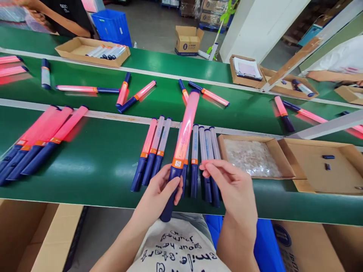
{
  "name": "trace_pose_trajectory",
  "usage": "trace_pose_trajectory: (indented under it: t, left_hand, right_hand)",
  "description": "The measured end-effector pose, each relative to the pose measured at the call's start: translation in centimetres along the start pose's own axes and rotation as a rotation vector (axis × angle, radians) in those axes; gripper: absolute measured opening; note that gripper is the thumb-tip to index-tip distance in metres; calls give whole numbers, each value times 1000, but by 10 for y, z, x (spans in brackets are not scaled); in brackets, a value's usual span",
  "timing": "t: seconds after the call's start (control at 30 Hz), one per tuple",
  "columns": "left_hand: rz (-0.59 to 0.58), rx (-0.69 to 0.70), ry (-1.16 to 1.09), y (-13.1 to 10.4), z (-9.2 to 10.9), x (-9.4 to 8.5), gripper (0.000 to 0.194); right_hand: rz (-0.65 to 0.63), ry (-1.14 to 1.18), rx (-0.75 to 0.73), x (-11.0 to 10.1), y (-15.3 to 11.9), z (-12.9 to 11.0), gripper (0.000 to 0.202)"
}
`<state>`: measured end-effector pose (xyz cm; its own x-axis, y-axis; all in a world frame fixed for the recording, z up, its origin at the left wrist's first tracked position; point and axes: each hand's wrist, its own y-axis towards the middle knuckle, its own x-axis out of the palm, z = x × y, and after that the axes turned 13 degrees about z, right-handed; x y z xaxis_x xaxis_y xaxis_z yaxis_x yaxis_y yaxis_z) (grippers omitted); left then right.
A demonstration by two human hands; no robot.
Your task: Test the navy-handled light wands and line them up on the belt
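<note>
My left hand (157, 194) is wrapped round the dark blue handle of a light stick (186, 130). Its tube glows pink-red, and an orange band carries a label with a 5. My right hand (234, 185) is pinched to the right of that stick, apart from it; whatever lies between thumb and fingertip is too small to make out. On the bench behind lie several unlit light sticks (194, 151), partly covered by the held stick and my right hand. Left of them rests a lit light stick (148, 139).
Several lit sticks (61, 128) are grouped at left. A carton tray (289, 170) of clear plastic pieces stands right, beside a tray (314, 177) with small dark parts. More sticks lie on the green conveyor (161, 102). A co-worker's arm (65, 20) shows at the far left.
</note>
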<state>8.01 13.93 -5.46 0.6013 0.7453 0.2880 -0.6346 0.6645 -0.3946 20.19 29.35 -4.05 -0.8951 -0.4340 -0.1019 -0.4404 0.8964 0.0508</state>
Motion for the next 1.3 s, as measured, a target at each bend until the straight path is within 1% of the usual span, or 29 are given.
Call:
trace_pose_trajectory:
  t: [0.03,0.07,0.17,0.23,0.3,0.4,0.5,0.57,0.67,0.73,0.8,0.87,0.93,1.0,1.07,1.13,1.17,1.2,1.3]
  left_hand:
    - [21,14,5,1,2,0,26]
    - [44,28,17,1,5,1,26]
    - [107,60,44,2,10,6,34]
    - [106,70,44,1,14,10,35]
    - [93,73,43,1,16,12,31]
    - [110,64,26,0,19,12,28]
    - [144,43,-21,1,20,13,31]
    - [145,38,-47,1,21,14,34]
    - [117,38,-68,1,21,15,37]
    - [93,37,-78,1,20,14,35]
    - [53,23,-93,1,19,13,27]
    - [-1,4,-104,1,18,10,22]
    - [-42,2,-83,1,18,8,25]
    - [-32,35,-6,1,18,7,26]
    - [45,87,69,1,16,8,29]
    - [135,136,92,1,14,9,52]
    - [150,148,78,1,13,9,61]
    - [135,150,52,0,12,9,62]
    - [28,105,-66,0,10,9,45]
  right_hand:
    - [-72,29,29,1,-2,-1,26]
    - [-116,56,52,2,-5,-3,26]
    - [-196,72,77,6,-13,-6,25]
    - [-247,25,73,8,-17,-7,25]
    - [-282,-7,80,9,-20,-9,26]
    - [-273,30,108,9,-21,-9,29]
    - [-197,80,93,10,-19,-8,28]
    - [-146,63,78,11,-19,-7,24]
    - [-134,16,45,13,-21,-6,15]
    - [-148,-8,-9,14,-23,-5,12]
    - [-134,-21,-110,14,-25,-3,10]
    - [-60,-31,-236,13,-27,-2,7]
    - [40,-46,-349,13,-27,-1,13]
    - [90,-69,-435,14,-26,-1,19]
    - [79,-98,-522,16,-25,-2,23]
    - [61,-128,-608,17,-24,-3,24]
    - [58,-142,-642,18,-24,-4,24]
    - [62,-154,-666,18,-24,-4,24]
    - [74,-175,-694,18,-23,-4,23]
